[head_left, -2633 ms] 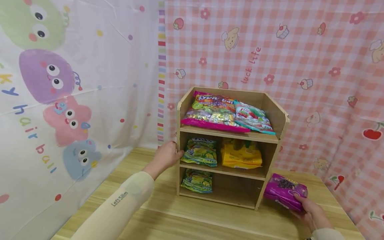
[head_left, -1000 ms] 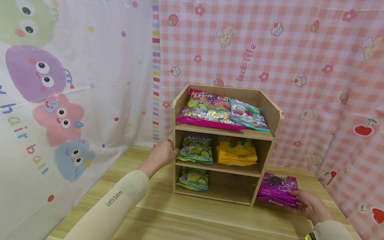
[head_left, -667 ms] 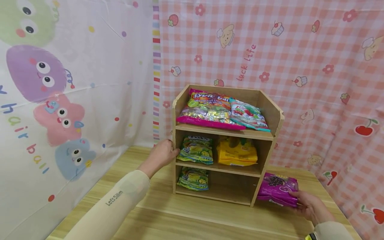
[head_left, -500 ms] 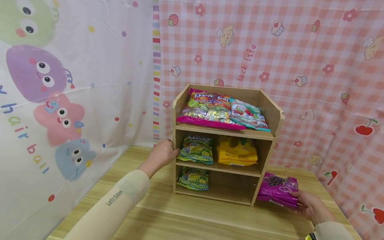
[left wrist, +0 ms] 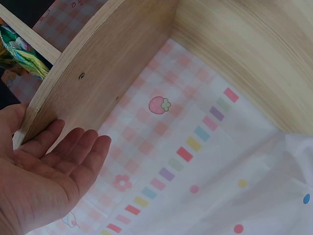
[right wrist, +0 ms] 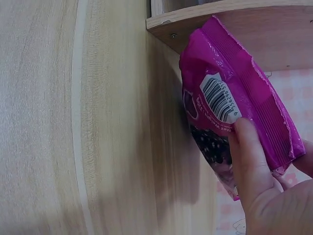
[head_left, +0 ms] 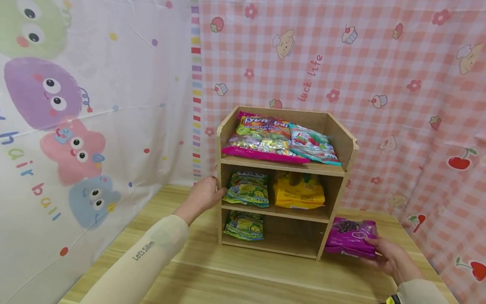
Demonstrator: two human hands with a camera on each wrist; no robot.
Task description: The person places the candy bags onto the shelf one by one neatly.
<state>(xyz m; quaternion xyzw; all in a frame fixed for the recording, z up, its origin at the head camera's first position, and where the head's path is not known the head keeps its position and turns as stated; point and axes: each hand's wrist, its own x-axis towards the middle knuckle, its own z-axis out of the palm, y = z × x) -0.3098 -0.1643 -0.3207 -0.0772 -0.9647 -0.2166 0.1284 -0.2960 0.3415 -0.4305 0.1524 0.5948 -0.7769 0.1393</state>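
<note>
At the left side panel of a small wooden shelf unit (head_left: 284, 169), my left hand (head_left: 205, 194) grips the front edge. In the left wrist view, that hand (left wrist: 54, 171) has its thumb at the panel's edge and its fingers along the outer face. Beyond the unit's right side, my right hand (head_left: 391, 257) holds a purple candy bag (head_left: 351, 240) with grapes printed on it. The right wrist view shows the thumb and fingers of the hand (right wrist: 274, 191) pinching this bag (right wrist: 215, 98) near its crimped end, above the table.
On the top shelf lie a large pink-edged candy bag (head_left: 262, 139) and a teal candy bag (head_left: 313, 143). The middle shelf holds a green candy bag (head_left: 248, 190) and a yellow bag (head_left: 299, 193). Another green bag (head_left: 244, 225) sits at the bottom left. Printed cloths (head_left: 265, 50) hang behind.
Since the earliest frame, my right hand has brought the purple bag leftward, close to the unit's right side, and turned its printed face more into view. My left hand keeps its hold.
</note>
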